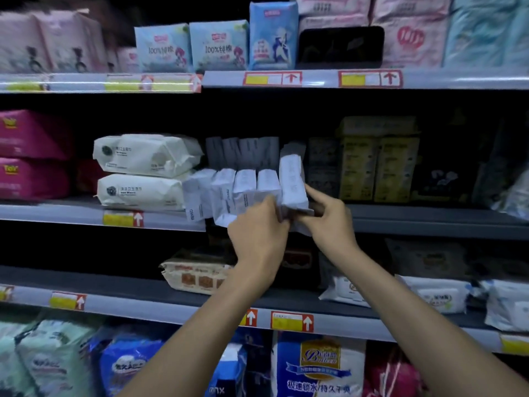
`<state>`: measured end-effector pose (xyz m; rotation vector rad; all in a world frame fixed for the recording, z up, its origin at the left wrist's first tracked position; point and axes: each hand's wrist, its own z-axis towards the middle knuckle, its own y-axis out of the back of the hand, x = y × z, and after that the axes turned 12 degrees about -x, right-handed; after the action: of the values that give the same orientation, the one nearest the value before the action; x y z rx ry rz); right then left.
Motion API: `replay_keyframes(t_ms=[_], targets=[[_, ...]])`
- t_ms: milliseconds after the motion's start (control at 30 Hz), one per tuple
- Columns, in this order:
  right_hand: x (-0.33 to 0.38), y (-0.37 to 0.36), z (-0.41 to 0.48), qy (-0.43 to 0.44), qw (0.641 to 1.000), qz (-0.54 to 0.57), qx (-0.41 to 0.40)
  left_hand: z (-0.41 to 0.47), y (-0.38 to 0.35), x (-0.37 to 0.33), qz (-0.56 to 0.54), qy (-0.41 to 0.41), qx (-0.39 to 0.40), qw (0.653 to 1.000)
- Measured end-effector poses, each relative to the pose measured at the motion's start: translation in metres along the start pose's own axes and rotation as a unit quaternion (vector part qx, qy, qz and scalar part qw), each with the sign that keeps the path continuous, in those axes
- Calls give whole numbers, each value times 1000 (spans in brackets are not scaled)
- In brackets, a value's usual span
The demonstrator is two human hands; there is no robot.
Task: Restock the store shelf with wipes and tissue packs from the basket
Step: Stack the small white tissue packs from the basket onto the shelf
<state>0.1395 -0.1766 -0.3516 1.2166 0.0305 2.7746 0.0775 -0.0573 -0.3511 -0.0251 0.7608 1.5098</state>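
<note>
Found the middle shelf (429,222) partly filled: two large white wipes packs (140,193) stacked at the left and, just beside them, four small tissue packs (243,187) standing in a row at the front lip, with darker packs (243,150) behind. Caught a fifth tissue pack (292,181) upright at the right end of that row, touching its neighbour and not yet released, with the right hand (332,224) gripping its lower end, thumb up the side, and the left hand (257,227) curled round its base. Saw no basket, so could not tell how much remained; judged restocking well under way but unfinished.
</note>
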Motion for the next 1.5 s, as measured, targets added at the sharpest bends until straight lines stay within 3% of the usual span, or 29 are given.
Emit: replay_keyframes(t_ms=[267, 533, 733, 900, 1000, 1167, 1333, 1500], targets=[[5, 7, 4, -16, 997, -78, 24, -12, -3, 4, -6, -17, -16, 1000], [16, 2, 4, -46, 993, -109, 14, -4, -1, -2, 23, -30, 20, 999], [20, 4, -2, -73, 987, -137, 30, -10, 14, -1, 0, -54, 76, 996], [27, 21, -14, -95, 978, -177, 64, -19, 30, 7, -42, -57, 173, 982], [29, 39, -29, -90, 970, -214, 73, -33, 38, 16, -54, -99, 206, 972], [27, 77, -71, -37, 936, -321, 137, -67, 41, 37, 31, -208, 211, 955], [5, 111, -115, -32, 869, -428, 246, -108, 29, 56, 97, -262, 261, 924], [-37, 136, -162, -51, 821, -480, 307, -165, 5, 75, 95, -293, 294, 905]])
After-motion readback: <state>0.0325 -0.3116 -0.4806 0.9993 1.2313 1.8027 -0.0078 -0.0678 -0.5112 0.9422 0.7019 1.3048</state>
